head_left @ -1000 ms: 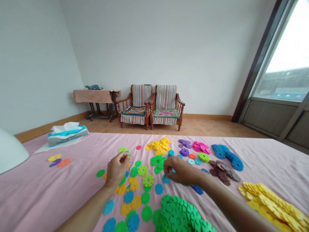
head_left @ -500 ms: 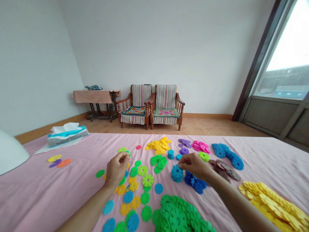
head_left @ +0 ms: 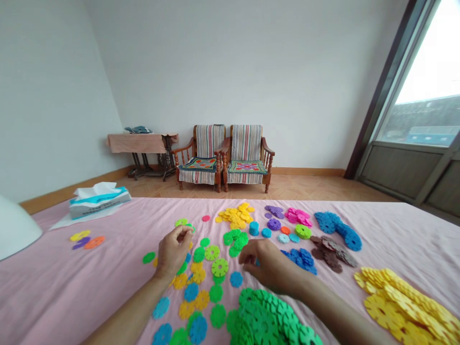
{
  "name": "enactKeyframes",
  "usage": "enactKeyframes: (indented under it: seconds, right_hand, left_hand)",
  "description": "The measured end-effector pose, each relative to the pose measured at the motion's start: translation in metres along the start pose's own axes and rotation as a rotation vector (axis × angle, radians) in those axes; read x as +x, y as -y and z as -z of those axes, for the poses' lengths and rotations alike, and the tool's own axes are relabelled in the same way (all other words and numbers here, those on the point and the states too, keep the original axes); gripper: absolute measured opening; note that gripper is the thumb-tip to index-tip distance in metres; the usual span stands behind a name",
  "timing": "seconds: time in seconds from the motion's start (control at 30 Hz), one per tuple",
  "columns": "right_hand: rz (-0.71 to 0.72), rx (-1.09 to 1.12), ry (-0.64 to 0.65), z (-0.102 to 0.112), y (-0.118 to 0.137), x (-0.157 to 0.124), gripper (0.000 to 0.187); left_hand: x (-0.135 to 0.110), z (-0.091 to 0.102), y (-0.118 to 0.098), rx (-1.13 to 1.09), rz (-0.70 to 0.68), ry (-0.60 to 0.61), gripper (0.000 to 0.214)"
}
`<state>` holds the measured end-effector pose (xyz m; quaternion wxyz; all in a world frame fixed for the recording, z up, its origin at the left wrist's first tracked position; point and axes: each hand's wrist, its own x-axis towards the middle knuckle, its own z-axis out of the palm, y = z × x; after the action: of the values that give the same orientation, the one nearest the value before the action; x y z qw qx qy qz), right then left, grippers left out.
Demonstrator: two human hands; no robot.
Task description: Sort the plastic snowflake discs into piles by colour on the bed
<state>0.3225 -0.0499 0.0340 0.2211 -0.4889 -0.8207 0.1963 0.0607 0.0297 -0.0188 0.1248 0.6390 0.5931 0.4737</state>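
Our left hand (head_left: 175, 251) stands above the pink fabric cloth (head_left: 118, 278) with thumb and fingertips drawn together; we cannot tell whether a piece is pinched between them. A small green ring-like plastic disc (head_left: 193, 229) shows just beyond these fingertips. Our right hand (head_left: 260, 263) is palm-down with its fingers curled to a narrow gap. A sliver of a light-blue plastic piece (head_left: 257, 262) shows at those fingers, but we cannot confirm a grip. The low, curled posture probably suits thin, flat parts, which need a fingertip hold at the edge.

Between our forearms lies a loose, mixed spread of discs, including a lime-green notched plastic disc (head_left: 219, 268) and a flat blue plastic disc (head_left: 236, 279). Nearest us is a heap of green notched plastic discs (head_left: 269, 318), overlapping like shingles.

Beyond and to the right, we find single-colour groups: dark-blue plastic discs (head_left: 301, 260), brown plastic discs (head_left: 330, 251), pink plastic discs (head_left: 299, 217) and yellow notched plastic discs (head_left: 406, 304). We judge that this separation keeps like colours together. A blue-and-white cardboard tissue box (head_left: 100, 205) stands at far left, apart from the discs.
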Motion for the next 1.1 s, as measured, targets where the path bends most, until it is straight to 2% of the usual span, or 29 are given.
enactKeyframes:
  seconds: [0.1,0.2,0.37,0.47,0.57,0.67,0.73,0.83,0.9,1.1]
  right_hand:
    - [0.057,-0.081,0.105,-0.010,0.014,0.003,0.021]
    - [0.067,-0.138,0.151,-0.014,0.017,0.007,0.023]
    - [0.045,-0.123,0.129,-0.015,0.019,0.007,0.029]
    - [-0.001,-0.013,0.070,-0.012,0.017,0.006,0.020]
    - [-0.104,0.099,-0.054,0.000,-0.002,0.011,0.012]
    - [-0.249,0.137,-0.188,0.016,-0.041,0.021,0.004]
    - [-0.359,0.139,-0.243,0.023,-0.071,0.028,0.008]
    - [-0.500,0.131,-0.239,0.026,-0.105,0.035,0.012]
    - [-0.566,0.127,-0.201,0.023,-0.117,0.039,0.017]
    - [-0.620,0.098,-0.138,0.020,-0.120,0.045,0.022]
  left_hand:
    - [0.000,0.000,0.003,0.009,0.000,0.002,0.025]
    - [0.001,-0.001,0.004,0.006,-0.008,0.008,0.026]
    - [0.000,0.000,0.003,0.016,-0.009,0.004,0.025]
    - [0.000,0.000,0.003,0.021,-0.009,0.009,0.026]
    - [0.001,-0.001,0.005,0.011,-0.009,0.015,0.025]
    - [0.001,-0.001,0.006,0.007,-0.005,0.013,0.025]
    - [0.001,0.000,0.005,0.011,-0.008,0.008,0.025]
    - [0.001,0.000,0.004,0.015,-0.020,0.004,0.024]
    - [0.001,-0.001,0.004,0.012,-0.021,0.004,0.024]
    - [0.001,-0.002,0.004,-0.024,0.008,0.014,0.025]
